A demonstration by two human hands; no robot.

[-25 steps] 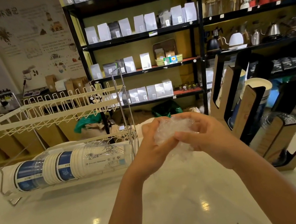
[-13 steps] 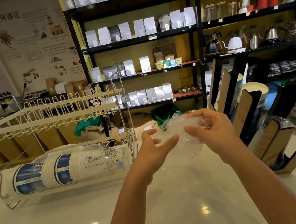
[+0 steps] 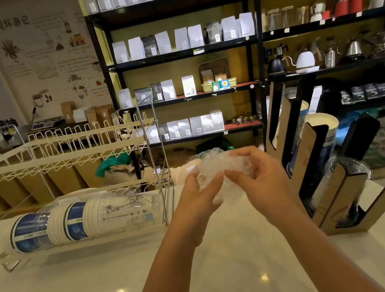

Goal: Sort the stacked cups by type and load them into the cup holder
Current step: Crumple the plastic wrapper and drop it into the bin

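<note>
Both hands hold a crumpled clear plastic wrapper (image 3: 216, 164) above the white counter. My left hand (image 3: 200, 196) pinches its lower left part and my right hand (image 3: 256, 173) curls around its right side. A mixed stack of cups (image 3: 80, 221) lies on its side in a wire rack (image 3: 158, 176) at the left: white-and-blue paper cups and clear printed plastic ones nested together. At the right stands the wooden cup holder (image 3: 312, 153), slanted, with a white paper cup stack (image 3: 322, 124) in one slot and clear plastic cups (image 3: 350, 167) in a nearer slot.
The glossy white counter (image 3: 107, 283) spreads below my arms. A cream wire shelf (image 3: 62, 150) sits over the rack at the left. Black shelving (image 3: 258, 66) with coffee bags and kettles fills the background behind the counter.
The tight ball of wrapper has loosened between my hands, which have parted a little and shifted slightly rightward. The cups in the rack have not moved.
</note>
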